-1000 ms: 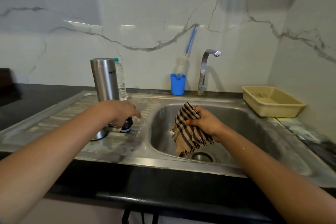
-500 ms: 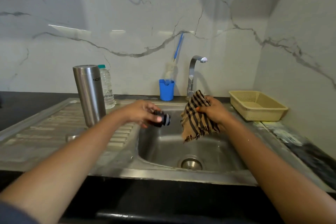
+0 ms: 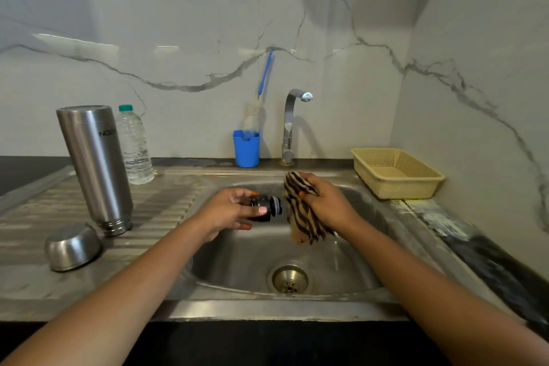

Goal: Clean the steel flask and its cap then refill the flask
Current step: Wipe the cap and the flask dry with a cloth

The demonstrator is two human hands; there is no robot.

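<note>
Stage: cleaning the cap, judged from the cloth right beside it.
Flask: mouth-down on the drainboard, left of the sink, uncapped, well apart from both hands.
Cup: steel, upturned, near-left of the flask.
Done: probably the flask wash, given its draining position; not certain.
Left to do: wiping the cap, righting and refilling the flask, capping it. No water running from the tap; bottle just behind the flask.
Left hand: over the sink, fingers and thumb curled round the cap, cap on its side, end toward the cloth.
Right hand: fist bunched round the striped cloth, just right of the cap; contact with the cap impossible to tell.
</note>
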